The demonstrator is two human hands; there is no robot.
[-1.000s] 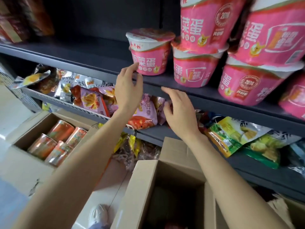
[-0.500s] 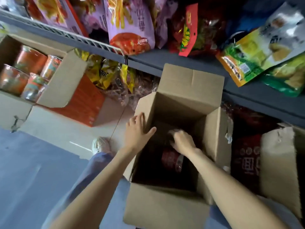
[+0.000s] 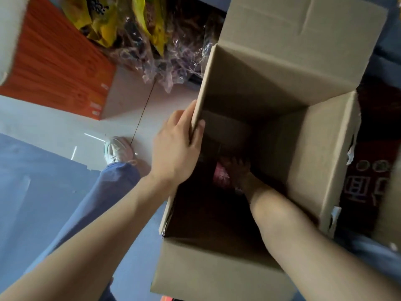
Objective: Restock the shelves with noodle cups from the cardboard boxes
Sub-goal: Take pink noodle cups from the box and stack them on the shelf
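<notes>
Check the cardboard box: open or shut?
Open: the cardboard box has its flaps up, and the right hand reaches deep inside.

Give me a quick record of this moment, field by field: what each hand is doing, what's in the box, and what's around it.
left hand: grips the left wall of the cardboard box, thumb inside
right hand: deep in the box, at a pink noodle cup; grip too dark to tell
box: open, flaps up, inside mostly in shadow
nearby: orange carton, yellow snack bags, white shoe

Right hand (image 3: 243, 174) has sunk deeper into the box (image 3: 303, 148); left hand (image 3: 175, 148) now grips its flap.
</notes>
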